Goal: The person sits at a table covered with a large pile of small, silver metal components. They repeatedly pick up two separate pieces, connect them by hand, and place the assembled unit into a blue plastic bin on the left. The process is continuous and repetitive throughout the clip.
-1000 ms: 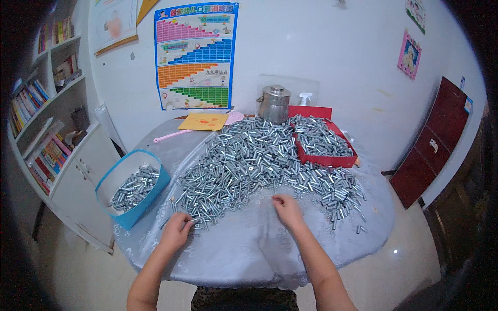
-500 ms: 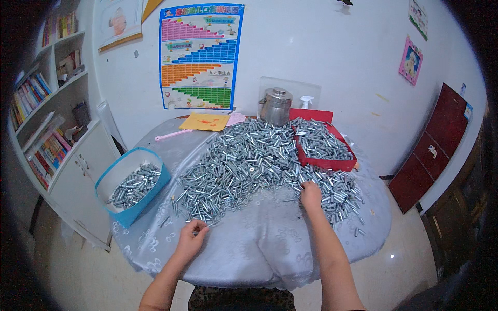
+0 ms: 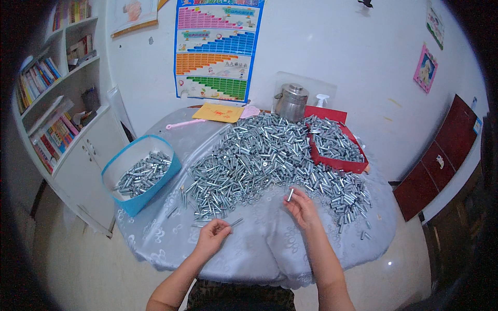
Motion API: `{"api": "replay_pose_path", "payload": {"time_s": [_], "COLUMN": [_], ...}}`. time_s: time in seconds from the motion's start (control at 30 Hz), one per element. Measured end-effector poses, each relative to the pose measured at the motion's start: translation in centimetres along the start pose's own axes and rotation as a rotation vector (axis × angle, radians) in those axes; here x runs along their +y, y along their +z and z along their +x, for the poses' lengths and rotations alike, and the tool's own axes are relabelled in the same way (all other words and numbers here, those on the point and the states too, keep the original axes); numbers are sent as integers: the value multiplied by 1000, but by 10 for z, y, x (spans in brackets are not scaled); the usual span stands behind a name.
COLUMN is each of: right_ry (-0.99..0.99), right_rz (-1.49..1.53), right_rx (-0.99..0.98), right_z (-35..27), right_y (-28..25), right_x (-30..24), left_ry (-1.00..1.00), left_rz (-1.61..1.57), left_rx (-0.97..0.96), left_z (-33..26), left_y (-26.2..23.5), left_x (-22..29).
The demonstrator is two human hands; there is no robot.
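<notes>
My left hand point(image 3: 211, 237), low over the near side of the table, pinches a thin metal rod point(image 3: 237, 222) whose end sticks out to the right of the fingertips. Between the thumb and fingers of my right hand point(image 3: 304, 210) stands a short shiny metal tube point(image 3: 290, 195), held just in front of the heap. The wide heap of silvery metal tubes and rods point(image 3: 249, 158) spreads over the middle of the table. Small rings or washers point(image 3: 251, 198) seem to lie along its near edge.
A blue-rimmed bin point(image 3: 140, 203) holding metal pieces stands left. A red box point(image 3: 340, 165), full of similar pieces, sits back right beside a steel canister point(image 3: 292, 103) and a spray bottle point(image 3: 321, 101). Behind lie a yellow envelope point(image 3: 218, 112) and a pink-handled item point(image 3: 185, 124).
My right hand has drawn back from the heap toward the left, now with a tube in its fingers. My left hand has moved right with the rod. The view has shifted slightly.
</notes>
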State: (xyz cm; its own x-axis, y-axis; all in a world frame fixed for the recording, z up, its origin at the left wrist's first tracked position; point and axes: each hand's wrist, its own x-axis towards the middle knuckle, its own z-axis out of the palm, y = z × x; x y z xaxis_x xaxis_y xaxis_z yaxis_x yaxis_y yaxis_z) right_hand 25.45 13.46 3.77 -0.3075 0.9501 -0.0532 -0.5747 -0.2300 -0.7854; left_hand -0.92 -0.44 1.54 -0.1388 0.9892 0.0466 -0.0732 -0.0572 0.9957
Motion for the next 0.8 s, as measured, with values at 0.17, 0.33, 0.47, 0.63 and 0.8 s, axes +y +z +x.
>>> {"api": "replay_pose_path", "payload": {"time_s": [0.17, 0.33, 0.47, 0.63, 0.8], "right_ry": [62, 42, 20, 46, 29], "right_rz": [-11, -198, -208, -183, -197], "right_rx": [-57, -18, -110, -138, -161], "right_z": [-9, -28, -33, -42, -44], "right_y": [22, 53, 61, 71, 67], "right_x": [27, 49, 62, 70, 78], "left_ry": [-68, -100, -125, -126, -181], "left_rz": [-135, -165, -188, -196, -231], "left_rx": [-2, -27, -44, -52, -46], "left_z": [-4, -6, -8, -9, -11], "left_y": [1, 1, 3, 1, 1], "left_x": [3, 0, 1, -5, -7]}}
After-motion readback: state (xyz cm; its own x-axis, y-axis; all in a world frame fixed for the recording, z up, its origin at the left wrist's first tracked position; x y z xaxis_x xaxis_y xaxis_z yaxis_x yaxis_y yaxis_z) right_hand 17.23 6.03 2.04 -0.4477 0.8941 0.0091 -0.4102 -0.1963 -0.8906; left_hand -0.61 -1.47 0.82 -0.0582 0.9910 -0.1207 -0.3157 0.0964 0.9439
